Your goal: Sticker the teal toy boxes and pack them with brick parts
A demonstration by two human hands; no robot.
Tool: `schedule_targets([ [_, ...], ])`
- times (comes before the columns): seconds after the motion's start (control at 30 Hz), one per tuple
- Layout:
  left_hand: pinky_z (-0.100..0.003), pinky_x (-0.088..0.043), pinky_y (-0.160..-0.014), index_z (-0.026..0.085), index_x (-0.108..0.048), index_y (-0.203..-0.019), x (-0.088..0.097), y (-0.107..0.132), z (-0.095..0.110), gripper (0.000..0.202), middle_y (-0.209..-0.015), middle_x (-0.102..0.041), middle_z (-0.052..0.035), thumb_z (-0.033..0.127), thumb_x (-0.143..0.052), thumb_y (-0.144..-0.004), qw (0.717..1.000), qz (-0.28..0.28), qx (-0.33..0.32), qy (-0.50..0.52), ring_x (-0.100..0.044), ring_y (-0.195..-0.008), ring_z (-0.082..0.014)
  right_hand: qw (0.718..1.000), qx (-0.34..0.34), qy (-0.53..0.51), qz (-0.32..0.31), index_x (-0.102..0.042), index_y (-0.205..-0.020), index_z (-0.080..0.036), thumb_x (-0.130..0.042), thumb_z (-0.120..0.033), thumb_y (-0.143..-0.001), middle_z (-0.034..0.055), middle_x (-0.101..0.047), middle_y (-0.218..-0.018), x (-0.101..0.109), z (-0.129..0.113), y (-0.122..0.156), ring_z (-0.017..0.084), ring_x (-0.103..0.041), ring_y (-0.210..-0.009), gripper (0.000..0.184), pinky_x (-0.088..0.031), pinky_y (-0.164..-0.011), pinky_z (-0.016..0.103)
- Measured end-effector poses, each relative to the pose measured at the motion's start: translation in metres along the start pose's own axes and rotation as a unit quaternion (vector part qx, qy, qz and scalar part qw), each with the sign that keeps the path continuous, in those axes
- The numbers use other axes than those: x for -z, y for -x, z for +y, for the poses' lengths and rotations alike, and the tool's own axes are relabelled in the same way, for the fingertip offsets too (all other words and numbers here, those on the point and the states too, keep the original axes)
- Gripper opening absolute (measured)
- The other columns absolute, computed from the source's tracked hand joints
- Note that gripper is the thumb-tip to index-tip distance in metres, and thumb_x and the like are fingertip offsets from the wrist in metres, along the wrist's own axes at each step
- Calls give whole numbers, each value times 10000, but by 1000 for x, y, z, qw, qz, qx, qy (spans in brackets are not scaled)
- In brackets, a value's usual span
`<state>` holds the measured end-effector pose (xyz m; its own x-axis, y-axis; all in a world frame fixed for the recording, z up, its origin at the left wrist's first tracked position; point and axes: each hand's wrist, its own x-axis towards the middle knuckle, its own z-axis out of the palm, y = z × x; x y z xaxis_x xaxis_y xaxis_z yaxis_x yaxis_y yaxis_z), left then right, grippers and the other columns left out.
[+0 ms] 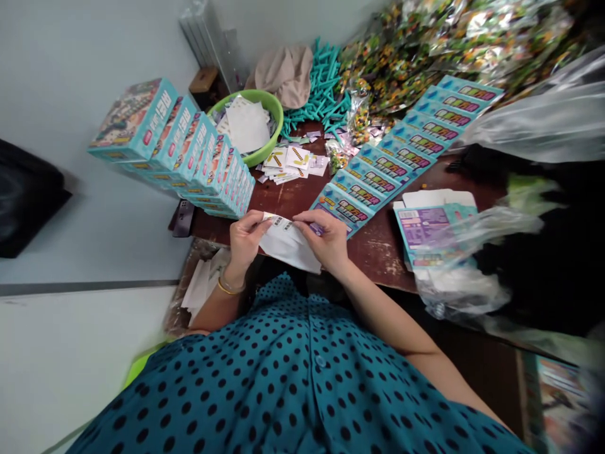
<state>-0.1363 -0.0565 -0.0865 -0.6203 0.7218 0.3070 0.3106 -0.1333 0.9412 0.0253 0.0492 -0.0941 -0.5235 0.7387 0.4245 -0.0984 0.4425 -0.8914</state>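
Observation:
A white paper sheet [289,246] with small dark print along its top edge is stretched between my two hands at the table's front edge. My left hand [246,236] pinches its upper left corner, a gold bracelet on the wrist. Thumb and fingers of my right hand [327,239] are closed on the upper right part. A small purple patch shows beside the right fingers; I cannot tell whether it belongs to a box behind. Just beyond my right hand begins a slanting row of overlapping turquoise boxes [378,180]. The sheet's lower edge curves toward my body.
Stacked turquoise boxes [189,151] stand at the left, beside a dark phone [183,219]. Further back are a green basin [276,120] of papers, printed cards [288,164], turquoise sticks [326,82] and bags of colourful pieces [425,38]. Flattened cartons [435,221] lie at right under clear plastic.

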Motion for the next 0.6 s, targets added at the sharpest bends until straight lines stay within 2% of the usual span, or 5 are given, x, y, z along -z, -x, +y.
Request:
schedule_targets([
  [0.1,-243,-493,-702,200,-744,-775,1,-1,-5,193,-805,-676,5,383,-803,-799,1000,9,18,-10,-615,-753,-136,992,104,54,-41,-751,-898,-261,-636,-304,-953,41,-758,-985,13,-10,2,222,-687,-972,135,-522,-951,431],
  [0.3,-247,-497,-690,204,-745,-752,-2,-2,-2,192,-795,-676,3,380,-804,-799,1000,5,-27,-11,-615,-743,-134,995,74,60,-42,-708,-1005,-247,-640,-330,-961,71,-726,-1098,21,-10,-5,233,-668,-1080,117,-511,-995,441],
  [0.47,-241,-474,-666,201,-735,-756,-5,-2,1,180,-799,-664,-2,355,-785,-834,999,-8,-32,-24,-594,-734,-126,977,181,104,-37,-718,-885,-291,-649,-302,-946,5,-758,-1029,20,-17,3,224,-687,-1028,92,-393,-1135,523],
  [0.53,-253,-485,-684,202,-737,-766,-6,-2,1,191,-804,-669,-8,372,-776,-843,999,-23,-32,-19,-609,-751,-136,983,167,67,-48,-724,-989,-296,-648,-327,-945,23,-744,-1149,19,-23,3,235,-674,-1119,93,-420,-1132,509],
  [0.6,-258,-489,-687,205,-739,-769,-8,-1,1,185,-811,-678,-10,370,-775,-844,998,-42,-45,-17,-620,-756,-139,994,94,35,-50,-676,-1214,-281,-635,-357,-954,55,-731,-1201,16,-25,-1,231,-680,-1124,273,-506,-1053,459],
])
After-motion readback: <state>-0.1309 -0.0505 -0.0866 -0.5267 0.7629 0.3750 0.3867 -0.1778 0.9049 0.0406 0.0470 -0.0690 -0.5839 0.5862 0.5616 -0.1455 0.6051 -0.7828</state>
